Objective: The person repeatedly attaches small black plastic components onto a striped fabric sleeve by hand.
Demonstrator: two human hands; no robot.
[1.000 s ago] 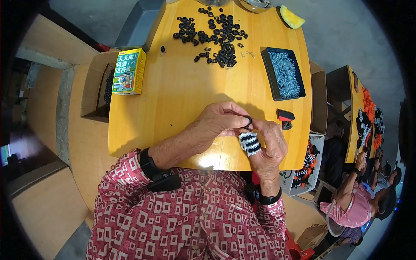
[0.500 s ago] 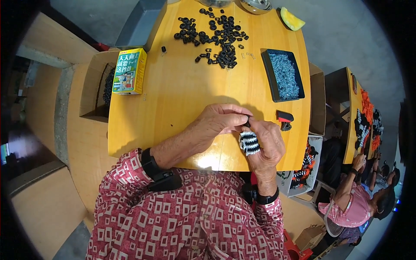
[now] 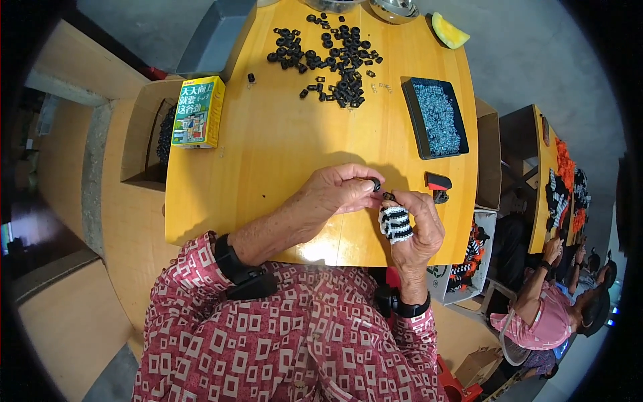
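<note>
My left hand [image 3: 331, 197] pinches a small black ring-shaped part [image 3: 376, 183] between thumb and fingers, over the near part of the table. Close beside it on the right, my right hand [image 3: 422, 231] pinches another small black piece [image 3: 388, 196]. A black-and-white striped knitted piece [image 3: 395, 224] covers or hangs against the fingers of that hand; how it is held there is partly hidden. The two black parts are a little apart. Many similar black parts [image 3: 348, 87] lie scattered across the far part of the wooden table [image 3: 254, 174].
To the right stands a black tray [image 3: 439, 117] of small shiny pieces, with a red-and-black tool [image 3: 439, 182] nearer me. A yellow-green carton [image 3: 199, 112] and grey bin [image 3: 218, 37] are at left. A melon slice [image 3: 450, 31] lies far right. A person [image 3: 536, 301] sits at right.
My hands have drawn apart: the left holds the black ring, and the right has shifted slightly right with the striped knit and the other black piece. Earlier their fingertips met at one black part.
</note>
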